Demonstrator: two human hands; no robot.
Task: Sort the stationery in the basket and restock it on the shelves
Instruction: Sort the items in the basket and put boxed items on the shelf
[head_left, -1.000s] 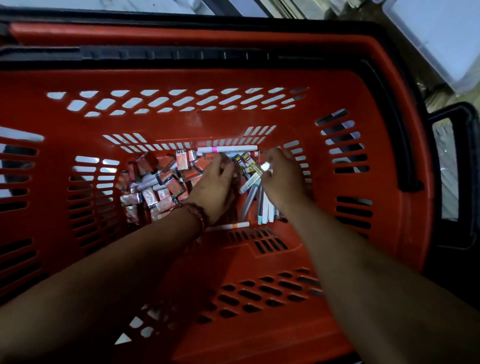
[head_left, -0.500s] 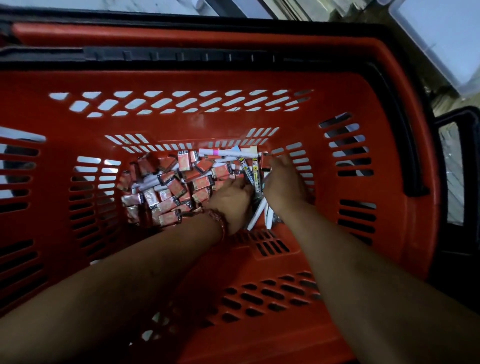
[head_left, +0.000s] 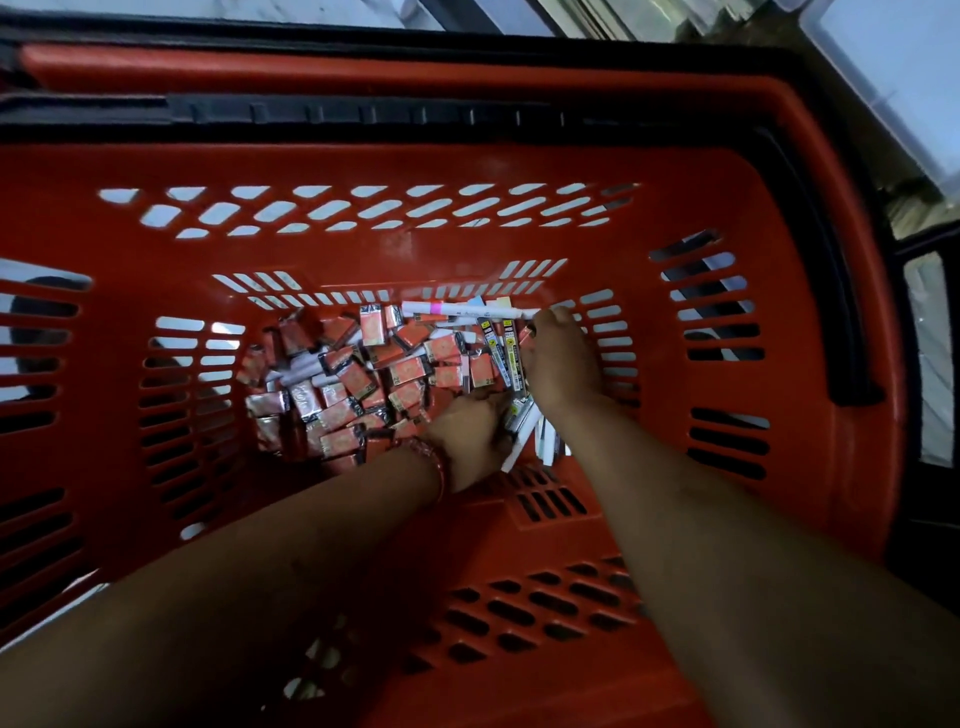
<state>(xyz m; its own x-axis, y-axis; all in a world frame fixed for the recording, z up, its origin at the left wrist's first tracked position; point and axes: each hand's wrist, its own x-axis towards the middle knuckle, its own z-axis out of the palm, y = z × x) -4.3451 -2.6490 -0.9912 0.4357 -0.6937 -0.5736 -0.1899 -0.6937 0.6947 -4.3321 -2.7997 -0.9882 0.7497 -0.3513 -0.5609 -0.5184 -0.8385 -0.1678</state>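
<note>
A red plastic basket (head_left: 467, 171) holds the stationery on its floor. Several small red and silver packets (head_left: 363, 374) lie heaped at the left. A white marker with a pink band (head_left: 457, 310) lies along the far wall. Slim tubes with yellow and black labels (head_left: 498, 348) lie beside my right hand (head_left: 561, 364), whose fingertips close on the marker's right end. My left hand (head_left: 467, 436) is curled round a bunch of white pens (head_left: 524, 434) that stick out toward the near right. A red thread band circles the left wrist.
The basket's black handle (head_left: 831, 291) lies folded along its right rim. The slotted walls rise steeply round both forearms. Pale shelving or bins (head_left: 893, 67) show beyond the far right corner.
My right hand has moved from the pens up to the end of the white marker at the far wall. My left hand has shifted right and nearer, onto the bunch of white pens.
</note>
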